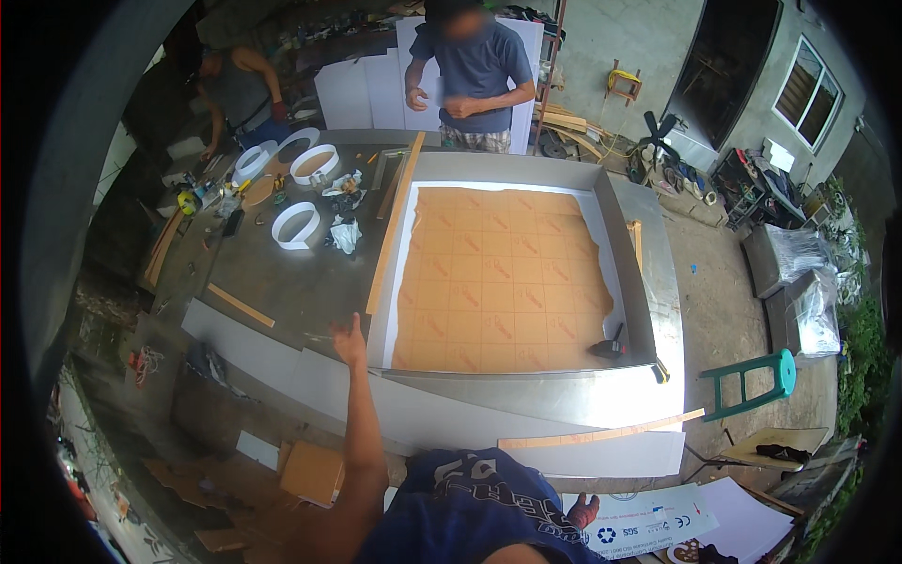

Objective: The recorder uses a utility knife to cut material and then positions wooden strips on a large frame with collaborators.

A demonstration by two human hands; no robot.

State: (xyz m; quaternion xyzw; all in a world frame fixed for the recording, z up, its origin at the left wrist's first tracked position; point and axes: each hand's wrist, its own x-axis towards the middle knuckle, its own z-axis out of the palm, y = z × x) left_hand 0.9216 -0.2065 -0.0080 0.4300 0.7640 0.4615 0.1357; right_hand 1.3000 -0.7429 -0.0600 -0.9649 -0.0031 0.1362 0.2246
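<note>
Left end: a co-worker in a grey top [246,85] bends by the metal table [315,287]. White rings [293,244] and crumpled plastic [346,235] sit on that side, with a short wood strip [241,306] nearer the person. Long wood strip [395,226] runs along the left wall of the shallow grey box [643,296], just ahead of the left hand. Box is on the table, brown-papered sheet [503,282] inside. Second co-worker [474,70] stands behind it. Drill [609,347] sits on the sheet at the near right corner, in the way there; tape measure [662,373] just outside. Green stool [785,374] further right.

Left hand [350,342]: spread, fingers apart, holding nothing, just off the box's near left corner. Right hand [583,511]: low, part open, fingers half curled, near the printed white sheet [658,517]; can't tell if touching.
</note>
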